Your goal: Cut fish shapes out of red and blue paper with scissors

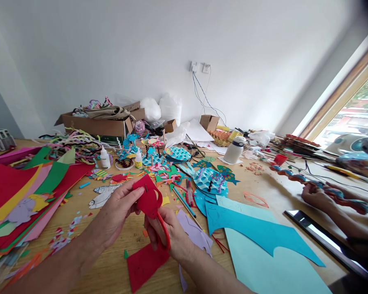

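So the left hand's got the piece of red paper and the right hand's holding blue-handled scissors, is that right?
Not quite: the scissors are orange-red-handled, not blue-handled, as the head view shows. The rest is right: the left hand holds the piece of red paper, and the right hand holds the scissors.

Craft paper [145, 200] is solid red, and the scissors' handles [166, 232] are a close orange-red. Big curvy cutout [248, 230] is bright blue, the plain sheet [254, 261] pale aqua, the scrap [188, 226] lilac. Lol, even the paper fish [99, 174] has yellow-green stripes.
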Available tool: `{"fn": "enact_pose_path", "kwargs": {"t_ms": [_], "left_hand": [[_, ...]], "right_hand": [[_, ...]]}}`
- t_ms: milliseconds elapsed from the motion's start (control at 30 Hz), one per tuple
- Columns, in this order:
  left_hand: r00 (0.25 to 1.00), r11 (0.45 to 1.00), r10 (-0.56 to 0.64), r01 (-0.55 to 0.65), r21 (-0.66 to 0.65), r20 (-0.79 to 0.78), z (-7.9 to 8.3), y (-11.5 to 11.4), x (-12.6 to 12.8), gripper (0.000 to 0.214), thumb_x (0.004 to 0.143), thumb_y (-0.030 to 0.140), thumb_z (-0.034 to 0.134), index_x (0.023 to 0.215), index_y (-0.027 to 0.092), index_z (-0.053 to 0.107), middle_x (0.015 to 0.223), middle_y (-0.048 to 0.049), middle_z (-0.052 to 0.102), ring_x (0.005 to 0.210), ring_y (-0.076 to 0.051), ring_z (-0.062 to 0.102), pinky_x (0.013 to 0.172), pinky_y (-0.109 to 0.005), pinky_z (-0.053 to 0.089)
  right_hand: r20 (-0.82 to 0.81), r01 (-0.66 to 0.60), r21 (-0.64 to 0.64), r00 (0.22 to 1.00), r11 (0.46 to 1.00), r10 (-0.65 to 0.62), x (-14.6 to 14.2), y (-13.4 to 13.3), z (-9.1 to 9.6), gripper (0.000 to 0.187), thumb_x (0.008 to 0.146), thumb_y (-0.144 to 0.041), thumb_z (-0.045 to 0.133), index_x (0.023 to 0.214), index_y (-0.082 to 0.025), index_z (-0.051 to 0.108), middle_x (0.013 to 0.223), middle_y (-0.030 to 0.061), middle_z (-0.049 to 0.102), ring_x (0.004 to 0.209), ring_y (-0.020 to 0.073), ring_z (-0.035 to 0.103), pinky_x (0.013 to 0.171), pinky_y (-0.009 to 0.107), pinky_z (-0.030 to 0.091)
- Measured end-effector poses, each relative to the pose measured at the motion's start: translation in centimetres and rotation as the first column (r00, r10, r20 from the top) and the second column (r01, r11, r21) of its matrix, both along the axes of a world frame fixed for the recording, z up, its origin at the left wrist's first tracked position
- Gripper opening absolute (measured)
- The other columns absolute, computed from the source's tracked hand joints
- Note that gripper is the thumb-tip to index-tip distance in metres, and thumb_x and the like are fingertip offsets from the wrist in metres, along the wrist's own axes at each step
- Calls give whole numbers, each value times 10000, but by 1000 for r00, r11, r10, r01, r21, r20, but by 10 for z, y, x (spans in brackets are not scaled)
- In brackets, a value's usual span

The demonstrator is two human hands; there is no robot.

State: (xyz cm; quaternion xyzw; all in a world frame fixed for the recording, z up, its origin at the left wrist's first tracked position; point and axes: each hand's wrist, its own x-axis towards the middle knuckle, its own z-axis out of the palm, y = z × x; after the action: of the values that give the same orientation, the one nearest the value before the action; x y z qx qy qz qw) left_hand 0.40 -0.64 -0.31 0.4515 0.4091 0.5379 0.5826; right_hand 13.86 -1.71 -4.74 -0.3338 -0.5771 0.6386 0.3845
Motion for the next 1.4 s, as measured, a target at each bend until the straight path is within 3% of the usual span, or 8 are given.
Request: {"fn": "enact_pose_path", "kwargs": {"t_ms": [300,833,1233,1400], "left_hand": [[999,1000,-6,7,-16,47,2,-1,4,136,725,291,653,828,203,655,676,35,640,601,-98,498,529,-181,383],[999,999,-36,37,-40,25,1,-1,-1,156,702,287,676,838,212,665,666,45,644,601,-94,515,523,-172,396],[993,993,-105,108,-50,58,3,3,-4,155,741,254,649,887,211,676,712,36,680,659,-105,570,594,-177,462],[994,996,-69,74,-54,88,2,4,-3,109,727,241,663,829,210,686,670,43,673,634,-95,575,573,-156,455]], "right_hand": [[-47,-19,30,999,999,21,1,1,-4,526,736,-694,459,675,-172,486,390,-81,412,302,49,366,333,170,224],[-14,23,-25,1000,999,-23,-1,0,3,545,680,-704,498,629,-161,511,362,-81,395,293,40,352,322,158,211],[8,22,-29,1000,999,-22,0,-2,5,426,762,-575,485,649,-166,514,346,-87,387,285,43,330,325,167,204],[14,27,-29,1000,999,-27,-1,-1,6,376,776,-526,471,660,-171,504,340,-89,390,286,44,312,336,172,192]]}}
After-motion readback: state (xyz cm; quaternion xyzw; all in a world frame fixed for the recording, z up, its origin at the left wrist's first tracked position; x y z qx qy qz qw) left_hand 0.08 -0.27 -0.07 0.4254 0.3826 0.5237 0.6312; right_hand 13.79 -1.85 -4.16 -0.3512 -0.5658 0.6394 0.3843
